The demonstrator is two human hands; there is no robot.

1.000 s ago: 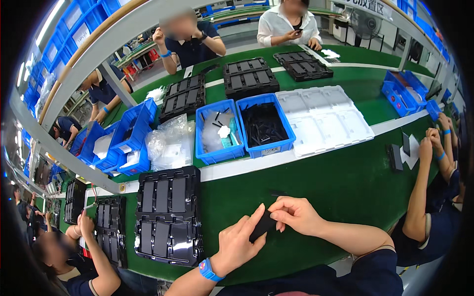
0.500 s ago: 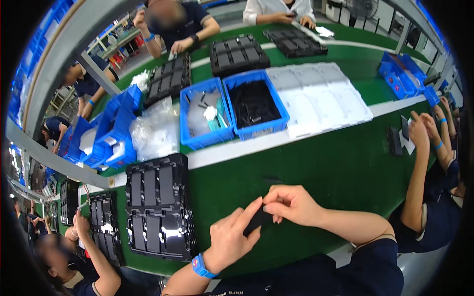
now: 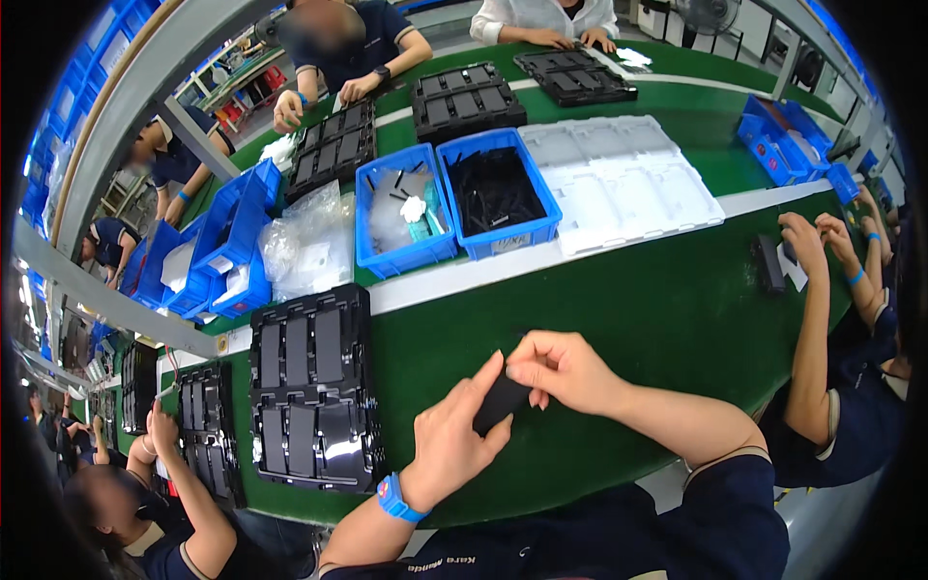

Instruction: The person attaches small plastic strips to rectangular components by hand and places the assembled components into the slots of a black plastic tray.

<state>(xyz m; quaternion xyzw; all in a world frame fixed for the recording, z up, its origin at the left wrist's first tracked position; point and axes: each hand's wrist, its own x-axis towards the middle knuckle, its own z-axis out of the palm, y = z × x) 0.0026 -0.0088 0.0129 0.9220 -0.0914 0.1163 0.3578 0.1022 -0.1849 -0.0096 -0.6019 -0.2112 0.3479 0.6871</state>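
Over the green table [image 3: 628, 319], my left hand [image 3: 454, 440] and my right hand [image 3: 565, 372] both grip a small flat black part [image 3: 498, 403]. The left hand holds it from below, and a blue wristband [image 3: 394, 498] sits on that wrist. My right fingers pinch the part's upper end. A stack of black compartment trays [image 3: 311, 387] lies just left of my hands.
Two blue bins stand beyond: one with white and black bits [image 3: 404, 222], one full of black parts [image 3: 498, 193]. White moulded trays [image 3: 628, 179] lie right of them, clear bags [image 3: 304, 242] to the left. Other people work across the table, at the right [image 3: 822, 290] and lower left.
My hands stay together on the black part with only small finger shifts. The view has tilted slightly, so the table and bins appear lower in the picture.
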